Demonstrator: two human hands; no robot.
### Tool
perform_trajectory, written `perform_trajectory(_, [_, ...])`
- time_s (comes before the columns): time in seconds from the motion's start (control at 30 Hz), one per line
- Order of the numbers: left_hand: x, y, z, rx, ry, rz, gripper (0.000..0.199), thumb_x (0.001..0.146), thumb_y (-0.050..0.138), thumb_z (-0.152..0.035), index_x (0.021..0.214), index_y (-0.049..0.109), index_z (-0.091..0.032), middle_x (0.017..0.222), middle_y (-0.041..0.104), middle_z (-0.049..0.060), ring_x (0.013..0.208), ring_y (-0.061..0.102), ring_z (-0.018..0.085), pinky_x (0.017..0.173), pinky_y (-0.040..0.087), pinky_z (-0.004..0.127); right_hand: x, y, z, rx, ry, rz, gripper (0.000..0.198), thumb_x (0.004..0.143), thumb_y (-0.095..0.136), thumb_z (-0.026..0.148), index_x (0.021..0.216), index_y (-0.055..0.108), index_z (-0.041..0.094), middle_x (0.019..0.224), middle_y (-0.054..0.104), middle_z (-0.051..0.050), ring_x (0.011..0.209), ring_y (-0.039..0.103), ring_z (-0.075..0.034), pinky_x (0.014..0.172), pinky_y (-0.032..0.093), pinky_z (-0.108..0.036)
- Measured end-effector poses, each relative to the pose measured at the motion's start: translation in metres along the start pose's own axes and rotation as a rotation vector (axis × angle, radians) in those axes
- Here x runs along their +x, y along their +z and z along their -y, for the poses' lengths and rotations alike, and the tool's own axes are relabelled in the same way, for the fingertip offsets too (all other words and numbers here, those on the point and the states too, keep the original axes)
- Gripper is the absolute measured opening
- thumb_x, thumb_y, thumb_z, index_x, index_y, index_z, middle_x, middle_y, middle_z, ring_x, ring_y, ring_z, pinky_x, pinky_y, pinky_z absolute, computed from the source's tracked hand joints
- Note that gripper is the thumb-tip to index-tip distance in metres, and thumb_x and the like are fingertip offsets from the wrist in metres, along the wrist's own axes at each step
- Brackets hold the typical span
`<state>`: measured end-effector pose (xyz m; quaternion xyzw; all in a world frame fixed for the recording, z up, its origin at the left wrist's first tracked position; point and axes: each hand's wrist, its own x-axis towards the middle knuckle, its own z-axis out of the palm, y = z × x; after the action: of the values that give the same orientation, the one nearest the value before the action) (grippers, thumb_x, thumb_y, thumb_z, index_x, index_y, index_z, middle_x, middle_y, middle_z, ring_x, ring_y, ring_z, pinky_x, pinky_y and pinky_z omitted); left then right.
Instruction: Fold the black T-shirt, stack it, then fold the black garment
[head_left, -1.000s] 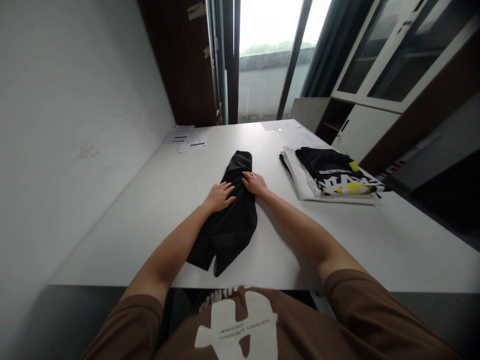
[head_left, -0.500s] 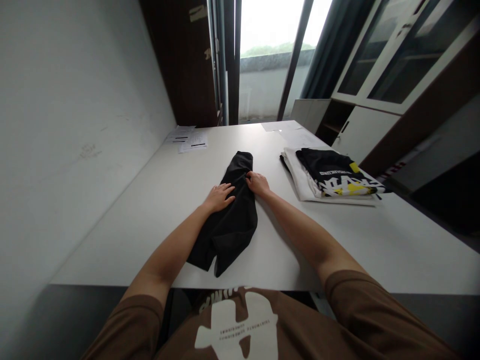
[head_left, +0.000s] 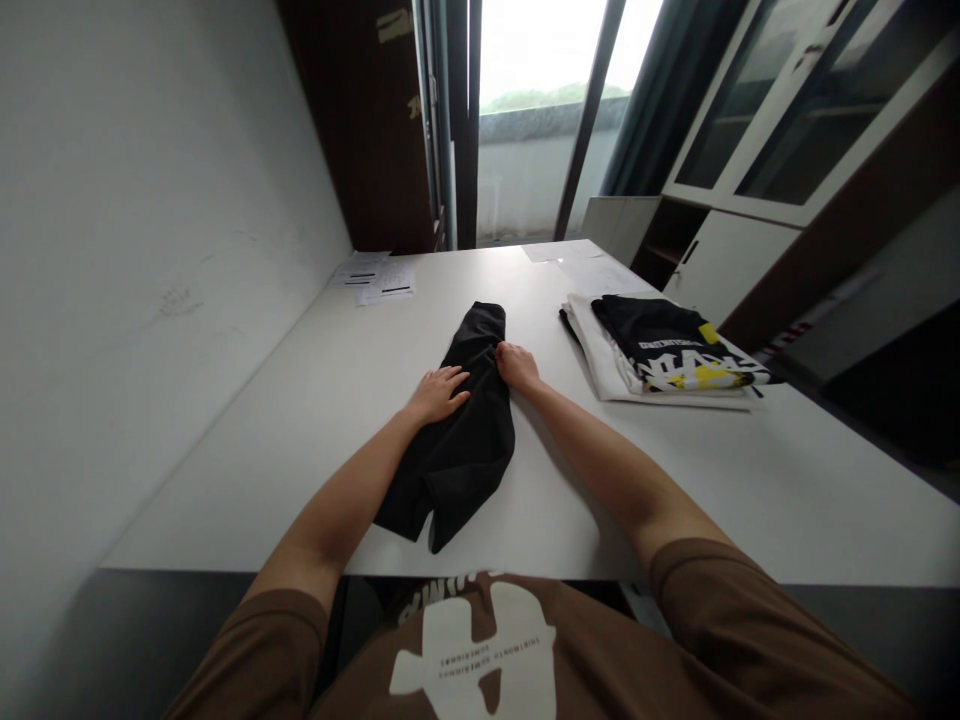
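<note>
A pair of black shorts [head_left: 472, 450], creased and partly doubled over, lies lengthwise on the white table, its two leg ends toward me. My left hand [head_left: 439, 396] rests flat on the left side of the cloth, fingers stretched out. At the right edge of the shorts, higher up, the fingers of my right hand [head_left: 517, 367] are closed on a pinch of the fabric. Just what lies between those fingertips is partly hidden.
To the right lies a stack of folded clothes, with a black printed shirt [head_left: 660, 335] over white cloth [head_left: 589, 340]. Printed papers [head_left: 386, 282] lie at the far left of the table [head_left: 300, 430], by the wall. More sheets [head_left: 592, 272] lie at the far right.
My right hand has shifted very slightly to the right at the edge of the shorts. My left hand and the clothes stack stay where they were.
</note>
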<state>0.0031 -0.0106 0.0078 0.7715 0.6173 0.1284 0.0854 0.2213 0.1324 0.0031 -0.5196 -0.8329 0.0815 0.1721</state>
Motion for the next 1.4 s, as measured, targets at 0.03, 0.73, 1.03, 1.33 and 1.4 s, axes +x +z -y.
perform_trajectory(0.03, [0.0002,0.0003,0.0001,0.002,-0.002,0.003,0.059,0.113,0.054,-0.050,0.167,0.056,-0.028,0.180,0.048,0.010,0.168,0.043,0.034,0.140,0.032,0.062,-0.0006,-0.0006,0.0007,-0.002,0.001,0.000,0.033,0.114,0.044,0.025,0.124,0.075,0.022,0.133,0.080,-0.015,0.126,0.073,-0.033,0.109,0.054,-0.043])
perform_trajectory(0.73, [0.0007,0.0010,0.0010,-0.010,-0.002,-0.004,0.058,0.112,0.056,-0.049,0.167,0.057,-0.029,0.179,0.049,0.010,0.167,0.044,0.033,0.139,0.033,0.060,-0.0035,-0.0021,0.0022,0.000,0.015,-0.012,0.025,0.107,0.055,0.024,0.120,0.076,0.023,0.134,0.079,-0.015,0.126,0.071,-0.034,0.112,0.054,-0.046])
perform_trajectory(1.03, [-0.0001,-0.0008,-0.0009,-0.004,-0.001,-0.004,0.058,0.113,0.055,-0.050,0.167,0.057,-0.028,0.179,0.049,0.011,0.167,0.045,0.034,0.139,0.034,0.060,-0.0015,0.0013,0.0003,-0.001,0.009,-0.008,0.021,0.107,0.058,0.027,0.120,0.074,0.022,0.134,0.078,-0.014,0.126,0.070,-0.033,0.111,0.053,-0.044])
perform_trajectory(1.33, [-0.0002,-0.0019,-0.0025,0.020,-0.014,0.013,0.059,0.113,0.054,-0.050,0.168,0.056,-0.029,0.180,0.047,0.008,0.168,0.043,0.031,0.140,0.033,0.057,-0.0033,-0.0016,0.0006,-0.018,0.001,0.015,0.019,0.106,0.057,0.023,0.118,0.072,0.023,0.133,0.078,-0.013,0.125,0.069,-0.032,0.109,0.051,-0.041])
perform_trajectory(1.4, [-0.0004,-0.0020,-0.0024,0.018,-0.015,0.011,0.058,0.113,0.054,-0.050,0.168,0.056,-0.029,0.180,0.048,0.008,0.168,0.043,0.032,0.140,0.033,0.056,-0.0034,-0.0015,0.0005,-0.017,-0.004,0.017,0.018,0.105,0.058,0.023,0.117,0.071,0.023,0.132,0.078,-0.014,0.125,0.069,-0.033,0.108,0.051,-0.042])
